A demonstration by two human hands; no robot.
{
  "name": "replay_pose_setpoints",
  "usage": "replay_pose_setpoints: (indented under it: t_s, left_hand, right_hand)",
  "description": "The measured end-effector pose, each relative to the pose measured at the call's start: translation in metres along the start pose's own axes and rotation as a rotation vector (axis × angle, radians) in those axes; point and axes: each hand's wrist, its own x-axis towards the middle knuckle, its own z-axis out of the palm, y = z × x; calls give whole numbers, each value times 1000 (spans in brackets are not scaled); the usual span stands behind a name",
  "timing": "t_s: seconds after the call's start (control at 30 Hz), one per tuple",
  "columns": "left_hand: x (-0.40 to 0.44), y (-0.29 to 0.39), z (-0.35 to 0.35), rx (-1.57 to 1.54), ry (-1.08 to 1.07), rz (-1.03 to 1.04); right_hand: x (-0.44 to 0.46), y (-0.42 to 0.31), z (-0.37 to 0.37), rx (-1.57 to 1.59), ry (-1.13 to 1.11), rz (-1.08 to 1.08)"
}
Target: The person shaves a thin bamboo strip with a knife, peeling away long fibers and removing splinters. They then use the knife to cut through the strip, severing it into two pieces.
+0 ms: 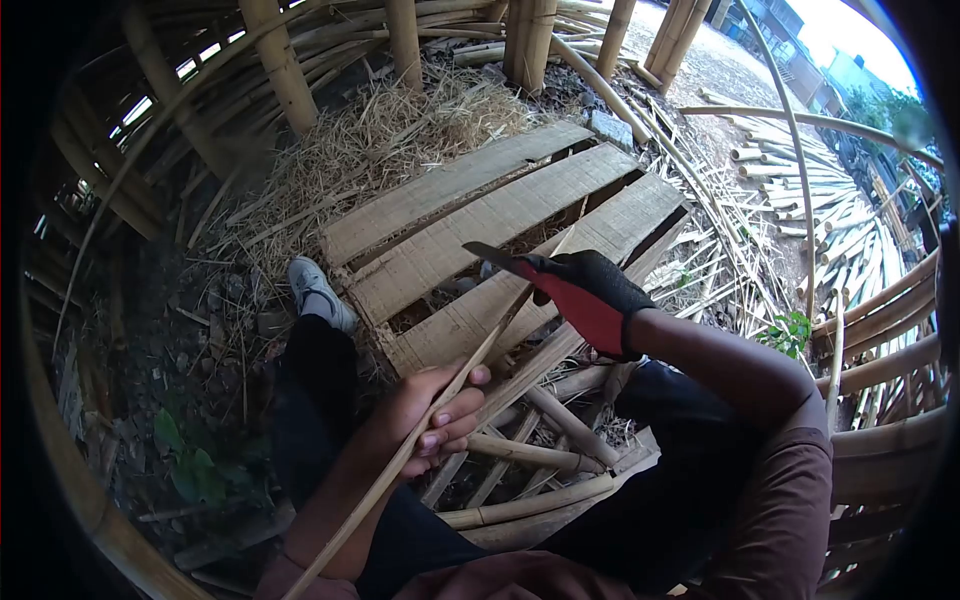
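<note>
A long, thin bamboo strip runs from the lower edge of the head view up past the middle. My bare left hand is wrapped round it partway along. My right hand, in a red and black work glove, grips a knife; its handle is hidden in the fist. The dark knife blade points left, over the wooden slats. Near the strip's upper part, the glove sits close against it; I cannot tell whether the blade touches the strip.
In front is a low platform of wooden slats with gaps between them. Straw lies behind it, near bamboo posts. Cut bamboo poles are piled at the right. A white shoe rests left of the platform.
</note>
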Motion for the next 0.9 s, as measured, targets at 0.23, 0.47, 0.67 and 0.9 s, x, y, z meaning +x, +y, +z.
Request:
replay_pose_setpoints:
  t_s: [0.23, 0.47, 0.67, 0.9]
  left_hand:
    - [2, -2, -1, 66, 17, 24]
    - [-6, 0, 10, 31, 22, -80]
    - [-13, 2, 9, 73, -67, -51]
    - [-12, 0, 8, 34, -20, -40]
  right_hand:
    - [23, 32, 24, -5, 161, -384]
    - [30, 28, 6, -227, 249, -238]
    - [54, 49, -13, -13, 332, -194]
    - [56, 56, -58, 226, 223, -105]
